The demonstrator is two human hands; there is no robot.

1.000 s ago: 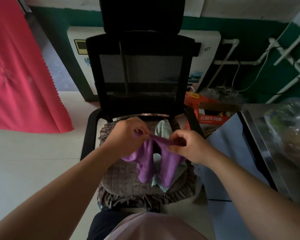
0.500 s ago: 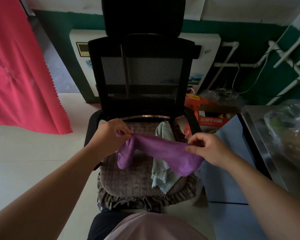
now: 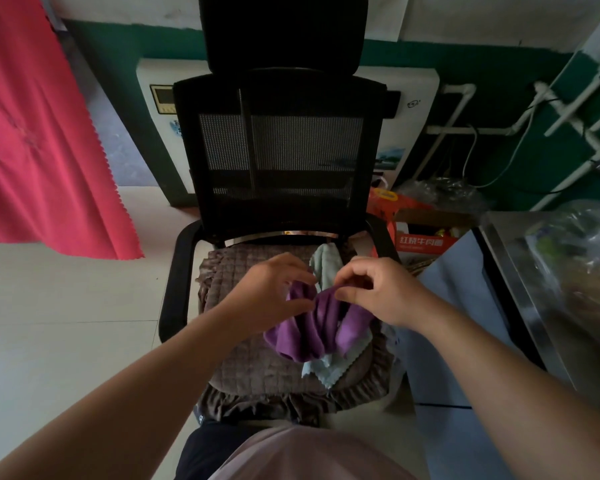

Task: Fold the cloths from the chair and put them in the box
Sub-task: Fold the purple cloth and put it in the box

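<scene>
A purple cloth hangs bunched over the seat of the black mesh chair. My left hand and my right hand are close together above the seat, each pinching the cloth's top edge. Under it a pale green cloth lies on the brown quilted seat cushion, its lower corner showing below the purple one. An open cardboard box with red print stands on the floor to the right of the chair.
A red fabric hangs at the left. A white appliance stands behind the chair. At the right are a metal counter with a plastic bag and a pale blue panel beside the seat. Pale floor tiles lie left.
Half a second ago my hands held the purple cloth stretched wide between them. They have come together over the seat, and the cloth now hangs doubled and bunched.
</scene>
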